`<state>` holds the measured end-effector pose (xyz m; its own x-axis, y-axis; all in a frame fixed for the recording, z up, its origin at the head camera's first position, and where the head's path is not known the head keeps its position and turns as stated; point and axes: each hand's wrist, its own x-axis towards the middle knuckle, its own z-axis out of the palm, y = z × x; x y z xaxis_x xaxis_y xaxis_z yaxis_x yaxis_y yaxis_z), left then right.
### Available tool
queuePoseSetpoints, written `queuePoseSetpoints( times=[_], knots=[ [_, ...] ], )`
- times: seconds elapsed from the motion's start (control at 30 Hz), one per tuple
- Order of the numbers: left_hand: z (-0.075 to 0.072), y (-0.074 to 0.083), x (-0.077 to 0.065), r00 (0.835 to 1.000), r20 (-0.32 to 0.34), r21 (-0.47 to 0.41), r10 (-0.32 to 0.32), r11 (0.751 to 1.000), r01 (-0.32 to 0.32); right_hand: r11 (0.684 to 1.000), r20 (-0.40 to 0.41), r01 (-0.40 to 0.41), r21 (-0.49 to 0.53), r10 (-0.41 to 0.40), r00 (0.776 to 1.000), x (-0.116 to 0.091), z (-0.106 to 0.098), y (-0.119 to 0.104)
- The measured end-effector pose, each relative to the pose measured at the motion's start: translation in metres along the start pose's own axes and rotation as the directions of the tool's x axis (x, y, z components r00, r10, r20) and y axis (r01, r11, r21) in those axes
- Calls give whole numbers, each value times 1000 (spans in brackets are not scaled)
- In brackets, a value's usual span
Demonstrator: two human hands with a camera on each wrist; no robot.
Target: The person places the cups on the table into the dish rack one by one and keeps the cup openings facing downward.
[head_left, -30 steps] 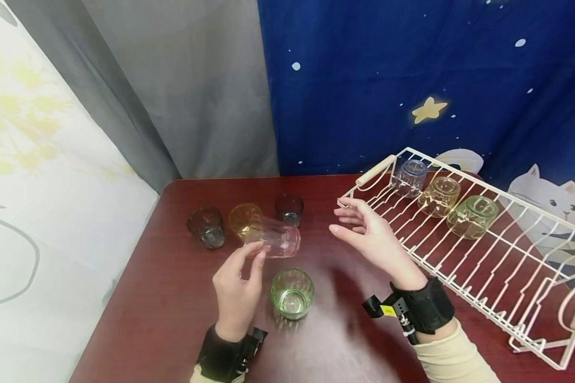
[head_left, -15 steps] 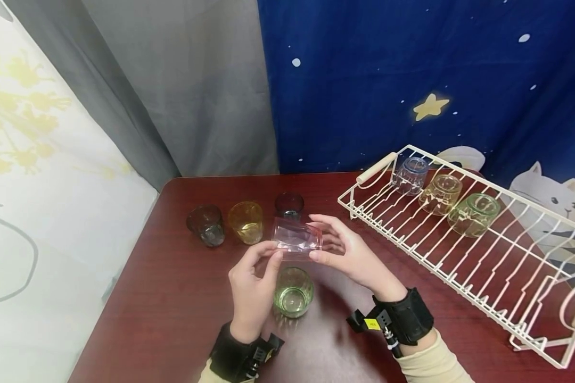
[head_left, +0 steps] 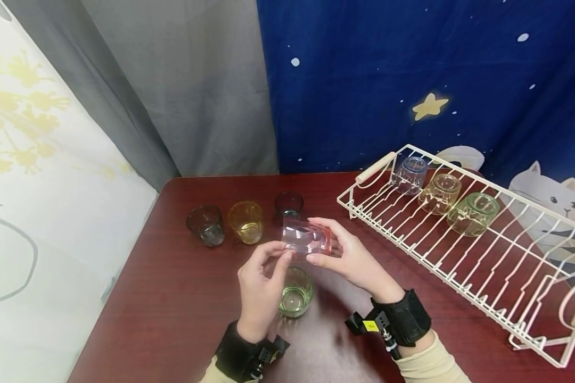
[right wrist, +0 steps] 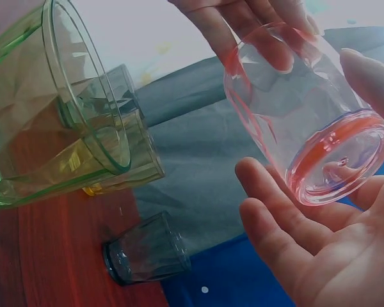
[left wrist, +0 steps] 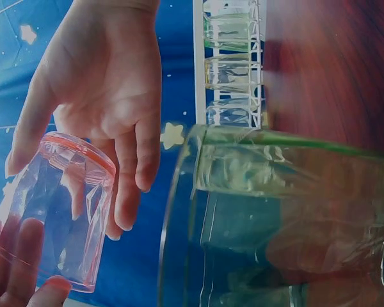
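Observation:
A clear pink-tinted drinking glass (head_left: 306,238) lies tilted on its side in the air between both hands. My left hand (head_left: 263,284) pinches it at the rim end with thumb and fingers. My right hand (head_left: 356,258) holds the reddish base end, its thumb along one side and its fingers around the other; in the right wrist view the pink glass (right wrist: 307,115) shows its base toward that palm. Below the hands a green glass (head_left: 295,300) stands upright on the table, partly behind the left hand.
A dark grey glass (head_left: 206,226), an amber glass (head_left: 246,223) and another dark glass (head_left: 289,204) stand farther back on the red-brown table (head_left: 172,298). At right, a white wire rack (head_left: 441,276) with wooden handles carries upside-down blue (head_left: 409,175), yellow (head_left: 439,194) and green-tinted (head_left: 473,214) glasses. Curtains hang behind.
The left hand has carried the pink glass to the right. The right hand has come down and left from near the rack to meet its base, closing around it.

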<state>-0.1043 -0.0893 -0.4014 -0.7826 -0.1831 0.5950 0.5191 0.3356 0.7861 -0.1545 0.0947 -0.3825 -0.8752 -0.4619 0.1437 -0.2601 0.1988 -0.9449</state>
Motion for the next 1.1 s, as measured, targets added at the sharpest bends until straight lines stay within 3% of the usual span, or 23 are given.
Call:
queuePoseSetpoints(
  times=[0.67,0.87,1.1],
  knots=[
    [0,-5,-3,999,44,10,-4,1000,4,1000,-31,18,-1,-18,999,-2,-3,3],
    [-2,-6,-5,998,63,63,24,998,-28,1000,-87,24,9,-23,996,-4,-3,1],
    [-5,-8,-6,988,134,128,72,988,-89,997,-183,-10,-74,-3,983,-8,-7,0]
  ],
)
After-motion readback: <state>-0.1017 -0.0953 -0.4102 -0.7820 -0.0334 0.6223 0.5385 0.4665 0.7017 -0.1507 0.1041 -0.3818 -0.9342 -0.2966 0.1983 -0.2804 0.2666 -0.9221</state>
